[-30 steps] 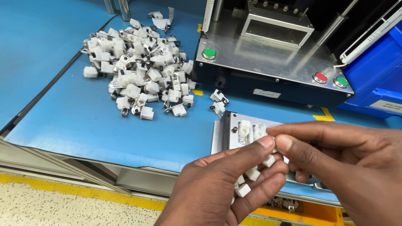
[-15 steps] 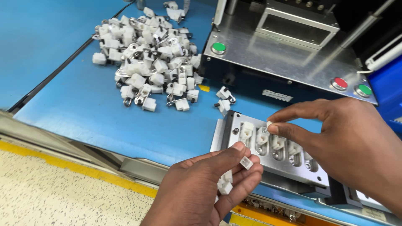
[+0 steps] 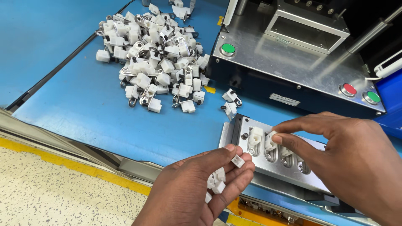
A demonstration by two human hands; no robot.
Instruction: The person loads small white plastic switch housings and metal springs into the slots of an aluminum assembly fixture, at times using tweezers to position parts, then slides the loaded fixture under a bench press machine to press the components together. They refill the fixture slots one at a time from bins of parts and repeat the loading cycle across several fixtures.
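White plastic clips (image 3: 217, 180), several of them, lie cupped in the left hand (image 3: 197, 190), whose fingers curl loosely around them while one clip (image 3: 238, 161) sits pinched at the fingertips. Right hand (image 3: 335, 155): thumb and forefinger grip a further clip (image 3: 270, 141) and press it onto the metal fixture plate (image 3: 268, 161), at the second seat from the plate's left end. The first seat already carries a clip (image 3: 254, 136); the seats further right appear to hold only metal inserts, though the right hand hides part of the row. Loading therefore seems to be at an early stage, with one seat filled, one being filled and the rest of the visible row open. Pile of unsorted clips with metal hooks (image 3: 153, 54): heaped on the blue worktable (image 3: 63, 104), well apart from the fixture; two stray pieces (image 3: 230, 102) lie between pile and plate. Behind the plate stands a press-type machine (image 3: 289, 62) with a green button (image 3: 228, 49) at left and a red (image 3: 349, 89) and a green button (image 3: 372, 97) at right.
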